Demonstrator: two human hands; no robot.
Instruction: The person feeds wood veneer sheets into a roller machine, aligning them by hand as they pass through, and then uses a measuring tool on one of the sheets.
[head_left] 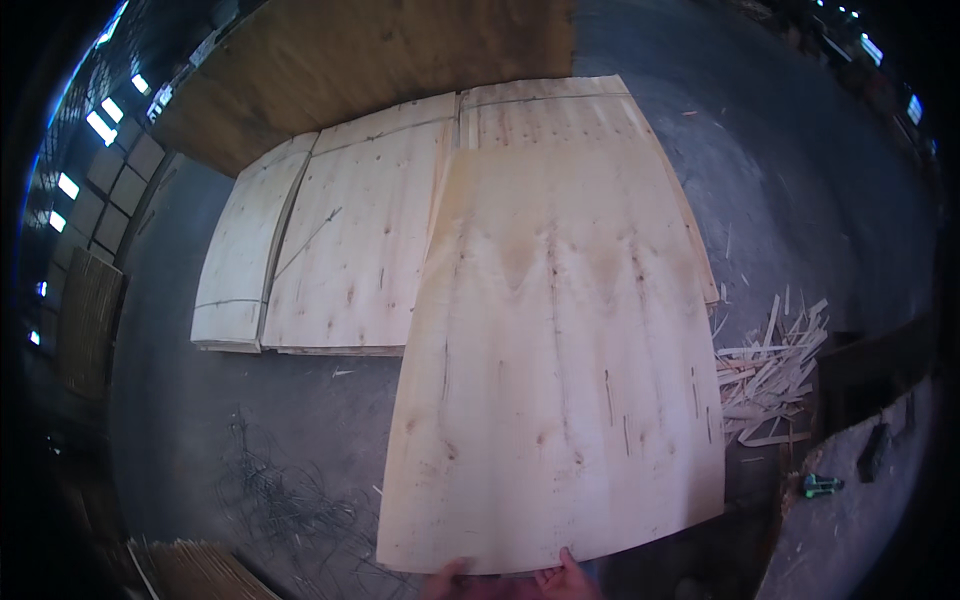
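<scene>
A large pale wood veneer sheet [560,380] with knots and dark grain streaks stretches away from me, its far end over the stacks behind. My left hand [444,581] grips its near edge, thumb on top and fingers hidden below. A short way to the right, my right hand [567,578] pinches the same edge, thumb up and part of the fingers showing under the sheet. Beyond the sheet lie strapped veneer stacks: a narrow one [245,250] at the left, a wider one [350,240] in the middle, and another [545,110] partly covered by my sheet.
A brown board [380,60] stands behind the stacks. Wood scraps [775,375] are heaped on the floor at the right. Tangled thin strands [275,480] lie at left. A green object [822,486] rests on a grey surface [850,535]; another stack edge [195,572] shows at lower left.
</scene>
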